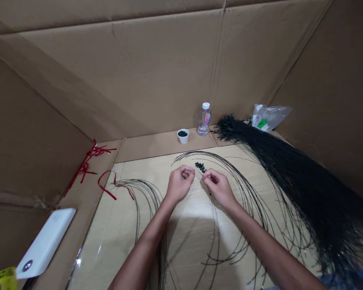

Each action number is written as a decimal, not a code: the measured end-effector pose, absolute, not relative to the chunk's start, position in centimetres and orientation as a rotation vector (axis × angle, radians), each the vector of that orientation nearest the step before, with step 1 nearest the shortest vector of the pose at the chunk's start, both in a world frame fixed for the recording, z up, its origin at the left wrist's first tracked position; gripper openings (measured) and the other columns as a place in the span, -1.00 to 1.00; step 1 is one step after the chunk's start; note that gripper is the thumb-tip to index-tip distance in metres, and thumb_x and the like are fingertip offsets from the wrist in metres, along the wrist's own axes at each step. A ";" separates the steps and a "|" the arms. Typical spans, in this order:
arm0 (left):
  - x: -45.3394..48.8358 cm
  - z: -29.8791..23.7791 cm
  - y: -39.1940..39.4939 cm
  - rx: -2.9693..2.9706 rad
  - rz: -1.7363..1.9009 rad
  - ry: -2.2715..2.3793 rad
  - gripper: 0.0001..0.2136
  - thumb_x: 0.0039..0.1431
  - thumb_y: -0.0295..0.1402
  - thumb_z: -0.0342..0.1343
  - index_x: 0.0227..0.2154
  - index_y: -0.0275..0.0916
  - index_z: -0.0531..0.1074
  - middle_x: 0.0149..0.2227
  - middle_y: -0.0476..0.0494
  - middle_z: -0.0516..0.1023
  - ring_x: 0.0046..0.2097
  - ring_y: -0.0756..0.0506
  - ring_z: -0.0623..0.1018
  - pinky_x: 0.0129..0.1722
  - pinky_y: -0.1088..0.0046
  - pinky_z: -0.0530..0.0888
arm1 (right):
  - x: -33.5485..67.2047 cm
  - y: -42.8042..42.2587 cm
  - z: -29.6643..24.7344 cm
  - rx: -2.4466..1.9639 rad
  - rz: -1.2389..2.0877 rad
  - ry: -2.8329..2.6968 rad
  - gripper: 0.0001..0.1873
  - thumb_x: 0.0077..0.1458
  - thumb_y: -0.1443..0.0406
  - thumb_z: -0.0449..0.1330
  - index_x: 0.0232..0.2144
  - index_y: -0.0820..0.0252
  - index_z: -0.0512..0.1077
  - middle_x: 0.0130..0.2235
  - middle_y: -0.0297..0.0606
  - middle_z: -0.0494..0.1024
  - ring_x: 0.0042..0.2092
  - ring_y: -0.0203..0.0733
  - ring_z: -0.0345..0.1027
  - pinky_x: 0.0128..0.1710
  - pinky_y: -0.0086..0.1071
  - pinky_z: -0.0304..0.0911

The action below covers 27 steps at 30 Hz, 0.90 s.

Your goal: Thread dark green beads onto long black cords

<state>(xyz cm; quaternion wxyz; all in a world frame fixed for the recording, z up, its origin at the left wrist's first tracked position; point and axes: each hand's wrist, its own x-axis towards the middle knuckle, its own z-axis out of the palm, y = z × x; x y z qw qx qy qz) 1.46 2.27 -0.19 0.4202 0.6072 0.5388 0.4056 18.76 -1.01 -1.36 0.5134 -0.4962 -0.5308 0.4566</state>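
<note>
My left hand [180, 183] is closed above the middle of the table, fingertips pressed together; whatever they hold is too small to make out. Close by on the right, my right hand [218, 186] pinches a thin black strand [213, 213], which hangs down from it toward the near side. A small dark piece shows on that strand just below the fingers. Between and beyond both hands lies a small heap of dark green-black pieces [200, 166]. Loose black strands [245, 181] curve around the right hand, and others [148, 187] lie left of my left arm.
A white cup [183, 137] of dark pieces and a clear bottle [203, 121] stand at the back. A thick black strand bundle [293, 165] and plastic bag [269, 117] are right. Red ribbons [86, 165] and a white device [46, 241] lie left. Cardboard walls [157, 72] enclose the table.
</note>
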 end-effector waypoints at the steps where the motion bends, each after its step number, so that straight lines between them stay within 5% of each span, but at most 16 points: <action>1: 1.7 -0.1 2.8 1.621 0.998 1.421 -0.88 0.23 -0.38 0.22 -0.25 -0.26 0.64 -0.32 -0.14 0.67 -0.35 -0.07 0.56 -0.30 0.41 0.45 | 18.7 -0.9 -1.4 -1.198 1.078 -1.256 -0.93 0.10 0.29 0.20 -0.41 0.13 0.47 -0.42 -0.34 0.45 -0.39 -0.21 0.25 -0.40 -0.39 0.15; 14: 3.5 0.0 5.6 1.921 0.874 1.595 -0.88 0.19 -0.50 0.20 -0.40 -0.22 0.61 -0.39 -0.10 0.65 -0.36 -0.08 0.58 -0.29 0.42 0.45 | 18.4 -0.7 -1.6 -1.167 1.059 -1.223 -0.90 0.09 0.28 0.18 -0.44 0.15 0.46 -0.45 -0.34 0.41 -0.40 -0.24 0.19 -0.40 -0.39 0.12; 18: 2.2 0.0 4.5 1.641 1.013 1.388 -0.96 0.15 -0.40 0.28 -0.38 -0.24 0.60 -0.40 -0.11 0.65 -0.39 -0.06 0.56 -0.33 0.44 0.48 | 18.4 -0.7 -1.6 -1.168 1.084 -1.219 -0.90 0.10 0.29 0.19 -0.43 0.15 0.46 -0.44 -0.33 0.42 -0.40 -0.23 0.20 -0.42 -0.39 0.11; 23: 0.5 0.4 1.6 1.092 1.091 1.145 -0.78 0.02 -0.29 0.46 -0.38 -0.26 0.56 -0.45 -0.07 0.61 -0.42 -0.02 0.55 -0.34 0.46 0.49 | 18.4 -1.0 -1.4 -1.179 1.087 -1.259 -0.93 0.09 0.30 0.19 -0.43 0.14 0.46 -0.44 -0.35 0.42 -0.40 -0.22 0.21 -0.41 -0.38 0.12; 27: 0.0 0.4 0.1 0.942 1.115 1.066 -0.69 -0.01 -0.23 0.52 -0.25 -0.29 0.65 -0.28 -0.19 0.70 -0.35 -0.03 0.59 -0.25 0.42 0.54 | 18.5 -1.3 -1.1 -1.167 1.117 -1.281 -0.92 0.10 0.31 0.17 -0.44 0.13 0.43 -0.46 -0.38 0.36 -0.42 -0.24 0.16 -0.43 -0.38 0.06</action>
